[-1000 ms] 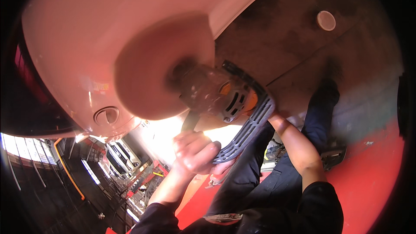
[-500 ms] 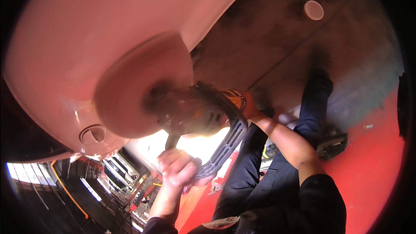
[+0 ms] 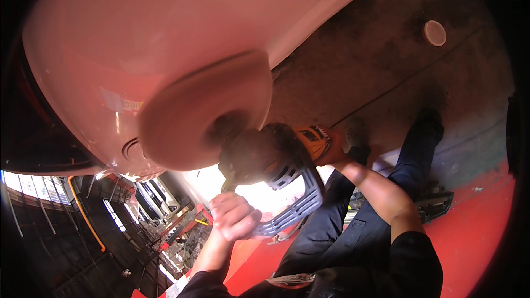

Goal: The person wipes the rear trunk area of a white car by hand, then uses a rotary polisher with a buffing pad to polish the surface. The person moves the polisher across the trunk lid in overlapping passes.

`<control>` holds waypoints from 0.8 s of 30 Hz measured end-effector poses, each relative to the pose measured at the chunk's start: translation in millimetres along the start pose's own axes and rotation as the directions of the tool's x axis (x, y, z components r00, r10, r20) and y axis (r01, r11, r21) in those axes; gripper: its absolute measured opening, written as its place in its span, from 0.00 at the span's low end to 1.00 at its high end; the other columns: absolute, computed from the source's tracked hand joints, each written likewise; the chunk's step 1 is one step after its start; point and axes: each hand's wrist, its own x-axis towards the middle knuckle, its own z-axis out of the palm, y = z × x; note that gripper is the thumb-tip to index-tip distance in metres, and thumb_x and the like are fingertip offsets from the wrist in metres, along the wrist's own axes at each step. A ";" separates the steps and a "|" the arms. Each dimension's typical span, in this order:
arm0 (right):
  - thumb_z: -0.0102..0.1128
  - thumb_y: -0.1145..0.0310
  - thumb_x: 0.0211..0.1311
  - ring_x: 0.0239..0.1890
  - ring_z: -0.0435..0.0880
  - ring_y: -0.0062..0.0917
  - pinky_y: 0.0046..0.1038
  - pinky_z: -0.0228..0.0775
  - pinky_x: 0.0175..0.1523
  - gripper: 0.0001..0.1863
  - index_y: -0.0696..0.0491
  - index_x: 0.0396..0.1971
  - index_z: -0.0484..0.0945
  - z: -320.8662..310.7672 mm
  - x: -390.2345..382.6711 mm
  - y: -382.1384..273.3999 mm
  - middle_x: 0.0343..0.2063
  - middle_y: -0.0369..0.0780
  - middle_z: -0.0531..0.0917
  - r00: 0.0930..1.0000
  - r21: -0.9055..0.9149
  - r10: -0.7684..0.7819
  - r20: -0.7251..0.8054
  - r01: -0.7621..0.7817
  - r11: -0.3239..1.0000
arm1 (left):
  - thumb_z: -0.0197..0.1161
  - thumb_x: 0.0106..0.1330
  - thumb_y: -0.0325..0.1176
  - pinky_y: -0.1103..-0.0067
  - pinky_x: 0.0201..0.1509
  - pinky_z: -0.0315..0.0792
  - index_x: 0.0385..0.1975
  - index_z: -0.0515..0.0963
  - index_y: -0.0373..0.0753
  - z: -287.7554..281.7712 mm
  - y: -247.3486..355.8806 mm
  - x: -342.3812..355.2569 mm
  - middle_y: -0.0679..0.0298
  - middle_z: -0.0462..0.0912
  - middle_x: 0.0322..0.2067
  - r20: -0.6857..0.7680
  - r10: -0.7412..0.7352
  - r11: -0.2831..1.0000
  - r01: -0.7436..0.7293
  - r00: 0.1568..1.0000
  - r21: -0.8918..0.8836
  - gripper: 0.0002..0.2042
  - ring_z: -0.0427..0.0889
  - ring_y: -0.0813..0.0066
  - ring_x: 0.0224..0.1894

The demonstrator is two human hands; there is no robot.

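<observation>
A power polisher (image 3: 256,157) with a dark body and a yellow rear grip is held in both my hands. My left hand (image 3: 234,216) is wrapped round its side handle, beside the black slotted guard (image 3: 292,212). My right hand (image 3: 333,152) grips the yellow rear part, its fingers partly hidden. The wide round pad (image 3: 199,113) is smeared by motion and lies at the glossy curved car body panel (image 3: 165,27). The pad's lower left edge overlaps a round cap (image 3: 130,149) on the panel.
A cord (image 3: 381,99) runs from the polisher across the dark floor. On the floor lies a round pale disc (image 3: 434,33). My legs (image 3: 414,149) stand close behind the tool, with red flooring (image 3: 469,232) at the right. Another vehicle (image 3: 157,198) is at the lower left.
The polisher and both hands appear farther right in view, as do the panel and floor disc. The pad now covers part of the round cap, which showed whole before. Both grips are unchanged.
</observation>
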 end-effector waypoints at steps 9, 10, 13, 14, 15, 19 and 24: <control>0.90 0.50 0.19 0.38 0.89 0.31 0.30 0.80 0.47 0.44 0.56 0.44 0.84 15.3 14.2 -28.7 0.36 0.41 0.88 0.971 -0.337 -0.150 0.187 0.207 0.919 | 0.70 0.42 0.39 0.80 0.20 0.58 0.19 0.76 0.43 -25.4 25.1 -22.1 0.72 0.69 0.13 -0.040 -0.137 0.987 0.140 0.990 0.084 0.10 0.70 0.77 0.14; 0.89 0.50 0.19 0.36 0.89 0.32 0.30 0.80 0.45 0.42 0.55 0.42 0.85 17.0 15.9 -32.2 0.34 0.41 0.88 0.970 -0.367 -0.148 0.192 0.211 0.906 | 0.71 0.43 0.39 0.81 0.21 0.60 0.19 0.76 0.43 -24.7 30.0 -21.8 0.71 0.70 0.12 -0.054 -0.150 0.984 0.155 0.987 0.091 0.11 0.71 0.76 0.14; 0.87 0.48 0.20 0.33 0.89 0.35 0.32 0.79 0.41 0.40 0.52 0.40 0.85 14.5 19.7 -40.2 0.32 0.40 0.88 0.974 -0.400 -0.106 0.201 0.180 0.898 | 0.72 0.49 0.40 0.81 0.24 0.66 0.19 0.76 0.43 -16.1 36.7 -15.7 0.69 0.73 0.13 -0.154 -0.171 0.975 0.189 0.973 0.113 0.12 0.75 0.73 0.15; 0.87 0.48 0.20 0.32 0.89 0.35 0.33 0.79 0.40 0.39 0.51 0.40 0.85 12.0 21.1 -42.3 0.32 0.39 0.88 0.974 -0.403 -0.102 0.203 0.178 0.898 | 0.71 0.50 0.41 0.81 0.23 0.67 0.19 0.76 0.43 -12.9 37.5 -12.0 0.69 0.74 0.13 -0.185 -0.144 0.977 0.170 0.972 0.128 0.12 0.75 0.73 0.15; 0.87 0.47 0.20 0.32 0.88 0.36 0.34 0.79 0.41 0.40 0.51 0.41 0.85 9.1 22.7 -44.1 0.33 0.40 0.88 0.976 -0.376 -0.076 0.204 0.149 0.914 | 0.71 0.52 0.42 0.81 0.23 0.67 0.19 0.76 0.42 -10.0 37.8 -7.6 0.68 0.74 0.13 -0.211 -0.121 0.974 0.157 0.970 0.162 0.13 0.76 0.73 0.15; 0.86 0.44 0.20 0.36 0.87 0.38 0.36 0.79 0.46 0.43 0.50 0.44 0.84 -8.2 25.5 -54.1 0.37 0.42 0.88 0.979 -0.351 0.019 0.204 0.055 0.935 | 0.69 0.54 0.47 0.81 0.21 0.61 0.17 0.75 0.43 -3.2 42.5 15.0 0.70 0.69 0.12 -0.187 -0.139 0.975 0.167 0.973 0.148 0.16 0.71 0.74 0.14; 0.88 0.50 0.23 0.36 0.90 0.31 0.30 0.81 0.46 0.38 0.53 0.41 0.85 -36.7 30.5 -80.8 0.34 0.41 0.89 0.985 -0.410 -0.019 0.172 0.089 0.908 | 0.72 0.52 0.50 0.80 0.19 0.56 0.18 0.76 0.44 3.5 52.9 52.3 0.72 0.69 0.12 -0.215 -0.121 0.981 0.151 0.969 0.125 0.18 0.70 0.76 0.13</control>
